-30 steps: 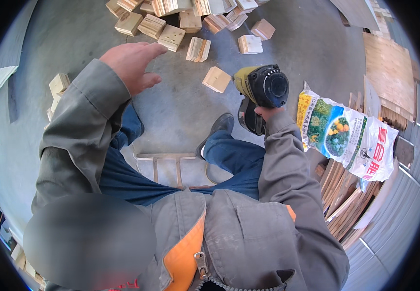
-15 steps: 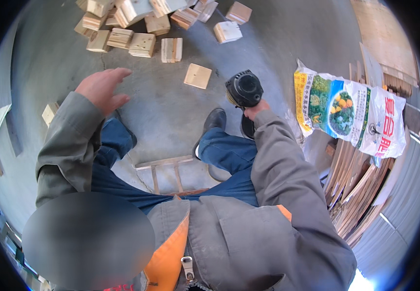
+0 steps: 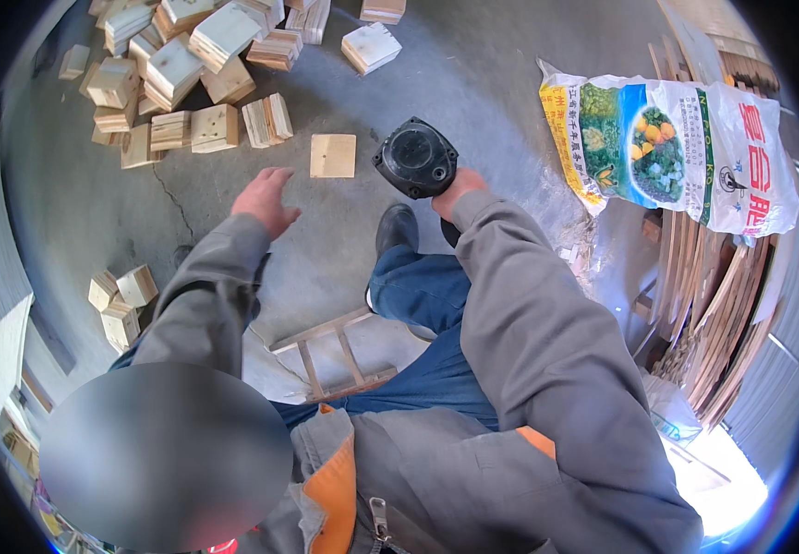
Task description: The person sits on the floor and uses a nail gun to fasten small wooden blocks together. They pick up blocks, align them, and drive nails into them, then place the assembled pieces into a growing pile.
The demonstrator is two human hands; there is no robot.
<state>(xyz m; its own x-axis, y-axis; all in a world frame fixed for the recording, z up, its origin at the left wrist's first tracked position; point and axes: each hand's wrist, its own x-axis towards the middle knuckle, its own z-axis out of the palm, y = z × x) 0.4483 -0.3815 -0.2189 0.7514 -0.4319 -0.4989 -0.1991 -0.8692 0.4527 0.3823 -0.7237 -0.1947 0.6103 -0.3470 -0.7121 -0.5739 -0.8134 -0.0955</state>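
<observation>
left hand: your left hand [image 3: 266, 198] hovers over the grey concrete floor [image 3: 473, 92] with its fingers spread wide and holding nothing, just short of the single square pale wooden block [image 3: 333, 155].
right hand: your right hand [image 3: 455, 189] has its fingers wrapped around the grip of the black round-backed power tool [image 3: 415, 157], held above your dark shoe [image 3: 395, 228].
block: it lies flat and alone on the floor, between the tool and the loose heap of pale wooden blocks [image 3: 187, 65], apart from both.
risk, as i judge it: the tool's working end is hidden under its body, so you cannot see where it points; with the free hand this near the block, a slip could bring them together. the small wooden slatted frame [image 3: 339, 355] by your legs could catch a foot.
package: a large printed plastic sack [image 3: 667, 152] lies to the right, white with a yellow edge, a blue-green picture panel of fruit and red lettering, resting over stacked thin wooden strips [image 3: 723, 314].
</observation>
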